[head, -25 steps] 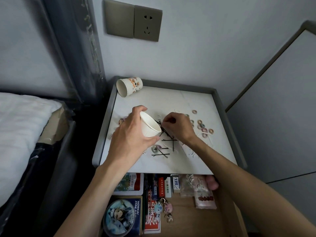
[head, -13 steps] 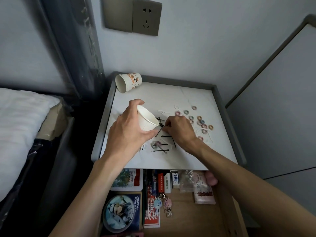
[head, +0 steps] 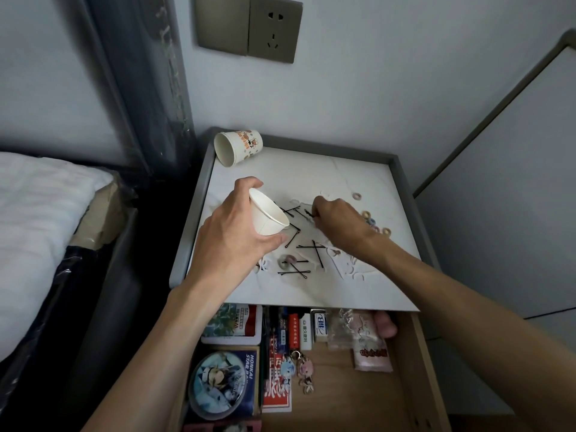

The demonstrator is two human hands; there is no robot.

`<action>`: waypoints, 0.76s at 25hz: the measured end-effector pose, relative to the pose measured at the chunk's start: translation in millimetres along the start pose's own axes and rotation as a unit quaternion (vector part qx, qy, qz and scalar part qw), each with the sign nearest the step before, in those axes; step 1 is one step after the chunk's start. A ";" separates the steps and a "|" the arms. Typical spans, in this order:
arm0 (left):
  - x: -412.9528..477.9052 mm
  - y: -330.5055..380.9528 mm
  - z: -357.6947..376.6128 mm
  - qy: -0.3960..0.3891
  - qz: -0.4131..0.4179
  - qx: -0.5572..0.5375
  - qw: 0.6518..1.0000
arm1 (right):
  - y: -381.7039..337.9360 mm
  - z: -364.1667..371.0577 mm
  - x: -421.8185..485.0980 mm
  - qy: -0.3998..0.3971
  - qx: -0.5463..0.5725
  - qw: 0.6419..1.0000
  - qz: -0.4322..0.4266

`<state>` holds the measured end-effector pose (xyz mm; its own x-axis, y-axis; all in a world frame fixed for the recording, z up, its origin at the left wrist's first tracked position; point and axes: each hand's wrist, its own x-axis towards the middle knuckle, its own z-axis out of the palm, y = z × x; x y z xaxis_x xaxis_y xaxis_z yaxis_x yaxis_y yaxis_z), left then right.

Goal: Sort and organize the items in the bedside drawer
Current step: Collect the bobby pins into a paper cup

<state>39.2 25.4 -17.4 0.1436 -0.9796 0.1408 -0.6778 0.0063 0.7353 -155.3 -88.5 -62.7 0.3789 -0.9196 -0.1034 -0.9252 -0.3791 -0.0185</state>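
I record my left hand [head: 237,235] gripping the tilted paper cup [head: 269,218] over the nightstand top [head: 358,169], right hand [head: 339,226] pinching a black hairpin [head: 308,212] near its mouth; risk: the thin pin slips the pinch and misses the slanted rim.

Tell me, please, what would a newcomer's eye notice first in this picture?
The two hands at the centre, above the nightstand top: the left hand grips a tilted white cup, and the right hand pinches a black hairpin beside it. More hairpins lie scattered on the top under them. Below, the open drawer is packed with small boxes and keychains.
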 end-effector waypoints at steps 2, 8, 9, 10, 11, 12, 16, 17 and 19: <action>-0.3 0.3 0.2 -0.002 -0.005 -0.008 1.000 | 11.1 -6.1 -1.4 0.007 0.058 0.998 0.002; -1.0 0.2 4.0 -0.015 -0.016 -0.024 0.999 | 6.4 -61.9 -13.8 0.067 0.222 0.972 -0.037; -1.7 1.0 5.1 -0.015 -0.013 -0.013 1.000 | -1.6 -74.2 -18.2 0.069 0.258 0.962 -0.062; -2.8 2.5 6.6 -0.017 -0.006 0.000 1.000 | -11.0 -84.7 -22.4 0.062 0.269 0.956 -0.101; -4.3 4.8 7.7 -0.020 0.002 0.009 1.000 | -21.5 -92.4 -26.7 0.048 0.262 0.953 -0.146; -5.7 7.1 8.7 -0.027 0.006 0.014 1.000 | -31.4 -95.9 -30.2 0.034 0.247 0.950 -0.189; -6.6 7.1 9.0 -0.030 0.013 0.005 0.999 | -39.5 -92.4 -33.8 0.069 0.252 0.940 -0.221; -5.9 5.0 8.3 -0.026 0.011 0.008 1.000 | -32.0 -88.0 -32.8 0.093 0.283 0.940 -0.165; -4.7 1.7 5.3 -0.013 0.004 0.005 1.000 | -16.2 -74.9 -33.7 0.088 0.304 0.948 -0.041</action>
<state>33.6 28.9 -20.3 0.1197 -0.9843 0.1296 -0.6853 0.0125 0.7281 -151.4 -59.0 15.6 0.3995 -0.9124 0.0892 -0.7136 -0.3706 -0.5945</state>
